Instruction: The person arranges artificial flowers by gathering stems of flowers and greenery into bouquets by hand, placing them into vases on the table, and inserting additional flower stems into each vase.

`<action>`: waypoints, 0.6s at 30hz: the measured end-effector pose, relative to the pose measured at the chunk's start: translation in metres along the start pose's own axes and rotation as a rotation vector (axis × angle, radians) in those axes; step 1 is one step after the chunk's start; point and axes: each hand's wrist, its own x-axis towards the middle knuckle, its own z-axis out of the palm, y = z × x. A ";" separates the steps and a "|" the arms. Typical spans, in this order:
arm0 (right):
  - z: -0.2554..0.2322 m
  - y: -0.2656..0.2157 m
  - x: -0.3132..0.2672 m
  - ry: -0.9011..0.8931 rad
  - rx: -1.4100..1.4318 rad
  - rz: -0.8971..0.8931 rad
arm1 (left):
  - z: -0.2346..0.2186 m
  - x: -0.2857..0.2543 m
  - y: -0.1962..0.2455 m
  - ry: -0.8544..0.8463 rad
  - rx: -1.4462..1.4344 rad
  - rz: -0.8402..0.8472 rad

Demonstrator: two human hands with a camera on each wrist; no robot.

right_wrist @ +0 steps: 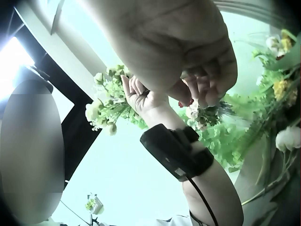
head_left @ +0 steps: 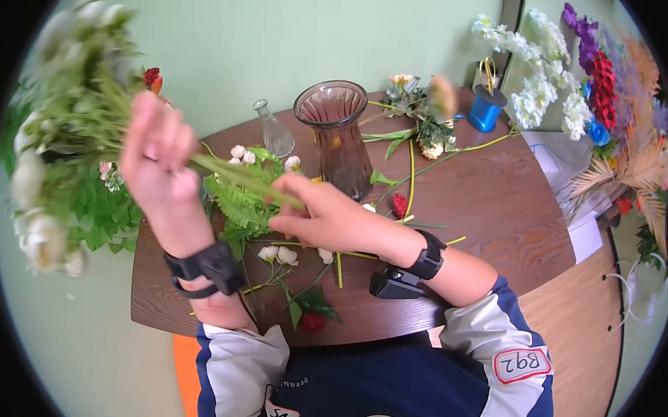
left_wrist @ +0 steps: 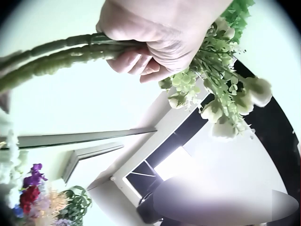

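My left hand [head_left: 159, 147] holds a large bunch of white flowers [head_left: 72, 111] up at the left, its fingers curled round the green stems. Blossoms fan out leftward, blurred in the head view. The stems [head_left: 239, 177] slant down to the right, where my right hand [head_left: 326, 212] pinches them near their ends between thumb and fingers. In the left wrist view, thick jointed stems [left_wrist: 61, 52] run out of the left fist. My right hand [right_wrist: 174, 52] covers the top of the right wrist view, fingers bent, with the bunch [right_wrist: 106, 106] beyond.
Behind the hands stand a ribbed brown glass vase [head_left: 343, 146] and a small clear vase [head_left: 274, 133]. Loose white roses [head_left: 277, 255], a fern [head_left: 238, 205] and red blooms [head_left: 400, 205] lie on the wooden table [head_left: 480, 228]. A blue ribbon spool [head_left: 487, 109] sits at the back right.
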 end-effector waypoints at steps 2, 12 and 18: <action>-0.009 0.000 0.000 0.104 -0.025 -0.104 | 0.005 0.030 0.012 -0.103 -0.102 0.038; -0.091 -0.045 -0.032 0.770 0.220 -0.479 | 0.001 0.078 -0.097 -0.235 0.260 -0.047; -0.128 -0.058 -0.050 0.885 0.123 -0.546 | -0.035 0.053 -0.148 -0.034 0.536 -0.090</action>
